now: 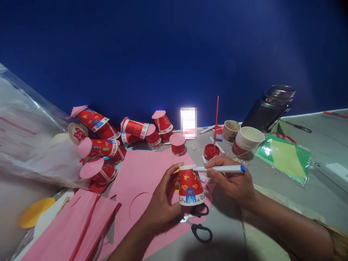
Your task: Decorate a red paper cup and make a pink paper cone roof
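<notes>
My left hand (162, 195) is wrapped round a red paper cup (189, 183) with yellow stars and clouds and blue marks near its white lower rim. The cup is upside down, its narrow end up. In my right hand (235, 183) is a white marker (224, 169) with a blue end, lying nearly level. Its tip meets the cup's upper part; whether it touches I cannot tell. Under the hands lie black-handled scissors (201, 233), partly hidden by the cup, on a sheet of pink paper (136, 188) with a round cut in it.
Several red cups with pink paper discs (102, 146) are piled at the back left, before a blue wall. Behind my right hand stand a red paint pot (211, 151) with a stick, stacked paper cups (246, 141) and a dark flask (268, 108). Folded pink paper (73, 224) lies left.
</notes>
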Action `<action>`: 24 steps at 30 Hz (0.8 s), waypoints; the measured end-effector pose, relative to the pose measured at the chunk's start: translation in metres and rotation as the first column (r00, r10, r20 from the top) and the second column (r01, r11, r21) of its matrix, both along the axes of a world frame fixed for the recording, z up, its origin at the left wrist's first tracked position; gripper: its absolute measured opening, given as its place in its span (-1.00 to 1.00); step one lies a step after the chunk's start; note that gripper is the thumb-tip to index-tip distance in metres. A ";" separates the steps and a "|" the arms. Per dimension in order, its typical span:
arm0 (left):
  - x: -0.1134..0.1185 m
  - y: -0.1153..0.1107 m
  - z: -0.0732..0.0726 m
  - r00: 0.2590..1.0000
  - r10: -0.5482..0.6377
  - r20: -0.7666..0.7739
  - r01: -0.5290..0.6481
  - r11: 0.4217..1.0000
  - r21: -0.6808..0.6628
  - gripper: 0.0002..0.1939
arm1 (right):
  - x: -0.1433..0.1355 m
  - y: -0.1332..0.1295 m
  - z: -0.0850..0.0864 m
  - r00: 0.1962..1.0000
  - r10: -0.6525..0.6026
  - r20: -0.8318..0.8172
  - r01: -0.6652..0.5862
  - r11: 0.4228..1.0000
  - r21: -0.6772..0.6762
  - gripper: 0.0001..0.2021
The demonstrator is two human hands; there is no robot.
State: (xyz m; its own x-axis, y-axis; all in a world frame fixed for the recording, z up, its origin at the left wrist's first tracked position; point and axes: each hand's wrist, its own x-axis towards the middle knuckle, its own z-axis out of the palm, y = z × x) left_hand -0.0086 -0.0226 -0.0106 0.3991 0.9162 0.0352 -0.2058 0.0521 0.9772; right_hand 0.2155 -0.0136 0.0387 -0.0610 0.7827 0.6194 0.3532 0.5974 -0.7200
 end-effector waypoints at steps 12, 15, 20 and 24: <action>0.001 0.000 0.002 1.000 -0.012 -0.014 0.012 1.000 -0.004 -0.10 | 0.001 0.000 0.002 1.000 0.008 0.002 -0.008 1.000 0.021 -0.93; 0.001 0.000 0.001 1.000 -0.018 -0.017 0.018 1.000 -0.004 -0.11 | 0.001 0.000 0.004 1.000 0.012 0.026 -0.013 1.000 0.018 -0.91; 0.000 0.001 0.002 0.999 -0.035 -0.024 0.035 0.999 0.004 -0.11 | 0.002 0.000 0.007 0.997 0.022 0.075 -0.024 0.999 0.028 -0.85; 0.000 0.001 0.001 0.999 -0.029 -0.022 0.030 1.000 0.005 -0.11 | 0.002 0.000 0.006 0.997 0.003 0.079 -0.006 0.999 0.036 -0.87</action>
